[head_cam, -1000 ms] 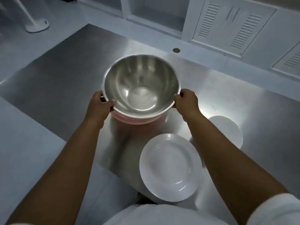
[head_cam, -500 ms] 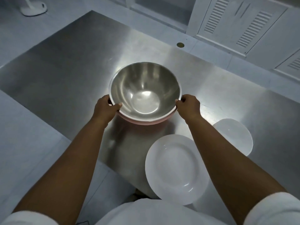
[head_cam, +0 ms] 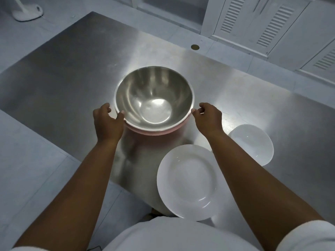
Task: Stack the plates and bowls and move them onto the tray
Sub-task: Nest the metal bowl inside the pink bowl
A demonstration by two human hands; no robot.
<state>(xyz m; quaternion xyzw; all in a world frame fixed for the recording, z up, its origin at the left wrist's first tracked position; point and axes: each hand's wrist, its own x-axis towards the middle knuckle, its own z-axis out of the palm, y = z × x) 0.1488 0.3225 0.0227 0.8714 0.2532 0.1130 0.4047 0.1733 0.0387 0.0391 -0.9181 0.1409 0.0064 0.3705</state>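
A steel bowl (head_cam: 154, 98) sits nested in a pink bowl (head_cam: 154, 132), whose rim shows only at the near side, on the steel table (head_cam: 72, 73). My left hand (head_cam: 107, 122) is at the steel bowl's left rim, thumb touching it and fingers spread off it. My right hand (head_cam: 208, 118) is just off the right rim with loosely curled fingers and holds nothing. A large white plate (head_cam: 188, 182) lies near the table's front edge, overhanging it. A smaller white dish (head_cam: 253, 144) lies to its right, partly behind my right forearm. No tray is in view.
The table's left edge runs diagonally, with tiled floor (head_cam: 32, 160) beyond it. A white stand base (head_cam: 27, 12) sits on the floor at the far left. White louvred cabinets (head_cam: 262, 24) line the back right.
The stacked bowls came down from the air and now rest on the table. Both hands have loosened and drawn off the rim.
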